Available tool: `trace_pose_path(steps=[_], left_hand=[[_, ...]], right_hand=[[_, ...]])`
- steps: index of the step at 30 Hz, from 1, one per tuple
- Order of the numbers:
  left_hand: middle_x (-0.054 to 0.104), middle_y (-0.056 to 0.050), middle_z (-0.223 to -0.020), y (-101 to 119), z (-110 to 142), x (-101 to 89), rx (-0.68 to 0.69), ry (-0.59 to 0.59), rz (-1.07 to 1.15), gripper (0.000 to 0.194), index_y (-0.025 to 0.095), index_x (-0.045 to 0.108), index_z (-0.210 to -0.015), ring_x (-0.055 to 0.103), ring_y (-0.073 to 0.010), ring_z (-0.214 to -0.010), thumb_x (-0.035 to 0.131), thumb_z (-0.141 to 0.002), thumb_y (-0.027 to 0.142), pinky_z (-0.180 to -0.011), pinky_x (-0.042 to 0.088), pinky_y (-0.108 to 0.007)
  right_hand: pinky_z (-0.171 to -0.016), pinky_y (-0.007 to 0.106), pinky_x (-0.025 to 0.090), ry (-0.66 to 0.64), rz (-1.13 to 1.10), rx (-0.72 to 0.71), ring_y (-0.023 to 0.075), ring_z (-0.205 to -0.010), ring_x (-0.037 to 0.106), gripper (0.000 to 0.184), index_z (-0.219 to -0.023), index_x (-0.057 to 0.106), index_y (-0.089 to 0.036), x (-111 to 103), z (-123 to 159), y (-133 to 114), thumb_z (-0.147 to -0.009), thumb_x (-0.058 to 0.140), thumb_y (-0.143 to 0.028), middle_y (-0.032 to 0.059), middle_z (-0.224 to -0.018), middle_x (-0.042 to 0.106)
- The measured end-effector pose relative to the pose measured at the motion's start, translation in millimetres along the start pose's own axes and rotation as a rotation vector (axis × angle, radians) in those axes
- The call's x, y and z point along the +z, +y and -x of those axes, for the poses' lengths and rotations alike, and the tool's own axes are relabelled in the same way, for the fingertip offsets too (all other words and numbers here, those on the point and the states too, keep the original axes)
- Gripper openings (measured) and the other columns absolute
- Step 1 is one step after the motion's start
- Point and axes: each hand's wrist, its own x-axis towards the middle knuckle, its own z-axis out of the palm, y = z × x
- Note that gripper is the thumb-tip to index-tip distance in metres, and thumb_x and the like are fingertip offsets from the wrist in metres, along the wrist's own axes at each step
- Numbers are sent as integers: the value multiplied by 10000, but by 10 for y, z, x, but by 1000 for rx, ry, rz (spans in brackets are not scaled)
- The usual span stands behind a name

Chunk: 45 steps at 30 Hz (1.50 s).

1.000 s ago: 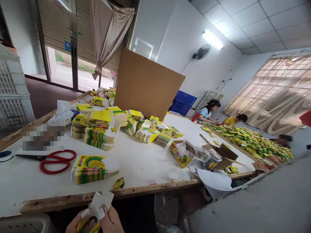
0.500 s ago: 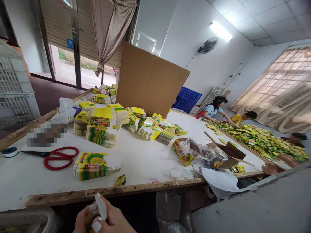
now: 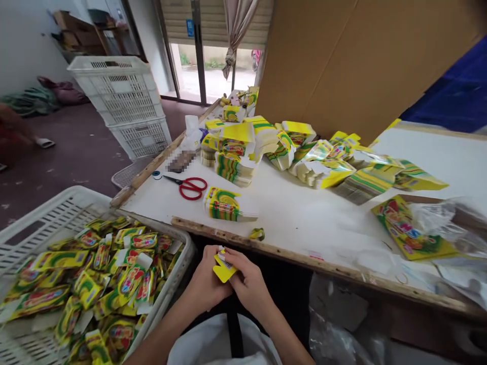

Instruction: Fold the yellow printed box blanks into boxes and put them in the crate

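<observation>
Between my two hands is a small yellow-and-white carton (image 3: 223, 272), held just off the table's near edge, above my lap. My left hand (image 3: 208, 280) is closed around its left side, with several fingers hidden behind it. On the other side my right hand (image 3: 245, 276) grips the carton, its thumb near the upper part. A yellow flap points downward between the hands. Just beyond them, on the white table (image 3: 277, 223), lies a stack of flattened yellow-green cartons (image 3: 224, 204) with a small yellow-green strip (image 3: 257, 233) beside it.
At my left stands a white plastic crate (image 3: 182, 253) holding many filled yellow cartons (image 3: 129, 284). Red-handled scissors (image 3: 192, 188) and a small tape roll (image 3: 156, 175) lie on the table. More carton stacks (image 3: 236, 167) sit before a large cardboard sheet (image 3: 323, 66). Stacked white crates (image 3: 129, 101) stand beyond.
The view has swung left and down, bringing the crate of cartons into sight. Both hands still hold a carton, whose yellow flap now shows; the co-workers have left the view.
</observation>
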Motion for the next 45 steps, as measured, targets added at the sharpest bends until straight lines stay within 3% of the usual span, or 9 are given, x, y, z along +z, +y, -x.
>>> trace_pose_path(steps=[8, 13, 17, 23, 27, 31, 35, 40, 45], left_hand=[[548, -106, -1112, 130, 61, 26, -50, -10, -439, 550, 161, 469, -1148, 551, -305, -1061, 665, -636, 125, -928, 464, -512], [607, -89, -1090, 90, 104, -26, -24, -19, -454, 571, 194, 457, -1166, 610, -283, -1022, 685, -644, 155, -887, 512, -455], [649, -90, -1054, 133, 73, -103, -13, 16, -453, 598, 193, 454, -1168, 646, -290, -972, 717, -630, 203, -849, 531, -433], [664, -62, -1070, 243, -8, -270, -29, -18, -382, 687, 195, 415, -1216, 666, -244, -941, 755, -620, 217, -810, 539, -358], [651, -86, -1119, 262, -64, -304, 45, 17, -420, 682, 180, 405, -1247, 644, -254, -1032, 754, -666, 251, -896, 522, -379], [610, -130, -1202, 247, -80, -245, 152, 84, -501, 682, 160, 392, -1263, 598, -273, -1122, 766, -698, 239, -954, 499, -405], [602, -122, -1192, 179, -63, -168, 362, 231, -572, 577, 190, 381, -1282, 595, -269, -1103, 691, -801, 271, -944, 499, -418], [619, -119, -1101, 122, -50, -98, 629, 417, -602, 466, 198, 385, -1299, 597, -250, -996, 587, -881, 231, -873, 499, -414], [591, -122, -1106, 117, -39, -35, 650, 399, -582, 494, 204, 397, -1308, 569, -245, -1000, 605, -861, 174, -872, 485, -397]], right_hand=[[-920, 445, 536, 182, -177, 223, 263, -1038, 671, 391, -1200, 661, -190, -81, 85, 173, -831, 539, -231, 108, -1167, 693], [-1056, 439, 428, 69, -82, 105, 264, -1206, 571, 407, -1193, 674, -225, -210, 106, 189, -788, 636, -236, 91, -1293, 618], [-981, 380, 497, -29, 110, -70, 242, -1189, 588, 287, -1073, 732, -257, -301, 40, 146, -857, 557, -189, 96, -1327, 591], [-1013, 383, 463, -214, 114, -65, 257, -1243, 542, 290, -1120, 712, -261, -439, -80, -24, -867, 585, -197, 93, -1373, 550], [-1044, 413, 437, -32, -129, 60, 255, -1233, 547, 492, -1325, 559, -262, -389, -122, -39, -847, 656, -323, 88, -1355, 568], [-946, 473, 515, 173, -483, 257, 286, -1088, 643, 481, -1193, 646, -254, -286, -163, -43, -810, 659, -544, 89, -1176, 688], [-832, 506, 567, 151, -678, 353, 317, -968, 688, 525, -1089, 699, -207, -246, -191, -184, -837, 548, -641, 122, -986, 745], [-890, 494, 549, 147, -778, 366, 300, -1000, 678, 455, -1068, 713, -249, -259, -155, -331, -777, 674, -598, 80, -992, 752], [-929, 487, 539, 141, -676, 270, 291, -1035, 672, 378, -1008, 734, -266, -290, -69, -242, -844, 605, -581, 62, -1051, 741]])
